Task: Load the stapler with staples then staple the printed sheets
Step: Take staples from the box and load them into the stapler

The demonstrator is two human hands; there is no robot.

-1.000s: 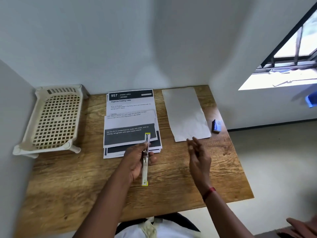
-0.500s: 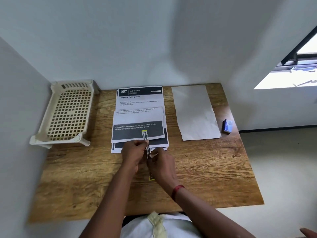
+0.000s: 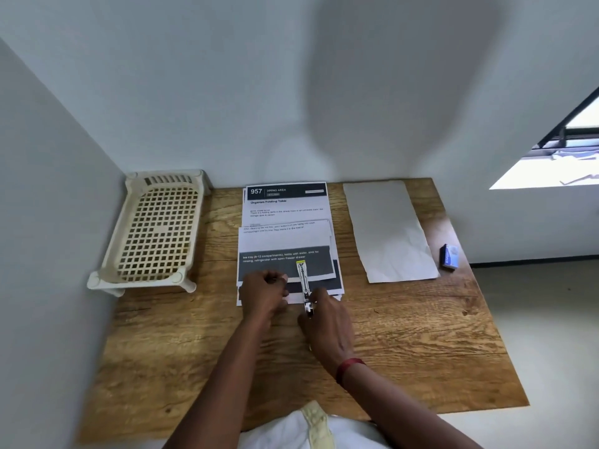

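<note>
The stapler (image 3: 304, 285) lies swung open over the near edge of the printed sheets (image 3: 285, 222), its metal arm with a yellow tip pointing away from me. My right hand (image 3: 327, 328) grips the stapler at its near hinge end and hides the lower part. My left hand (image 3: 264, 291) rests on the sheets just left of the stapler, apart from it, fingers curled and fingertips pinched together; I cannot tell whether anything small is between them. A small blue staple box (image 3: 450, 257) sits at the table's right edge.
A blank white sheet (image 3: 389, 231) lies right of the printed stack. A cream plastic basket (image 3: 155, 234) stands at the back left against the walls. The wooden table (image 3: 421, 335) ends at a drop on the right and near sides.
The stapler passed from my left hand to my right. My right hand came in from the right and took it; my left hand let go and shifted left onto the sheets.
</note>
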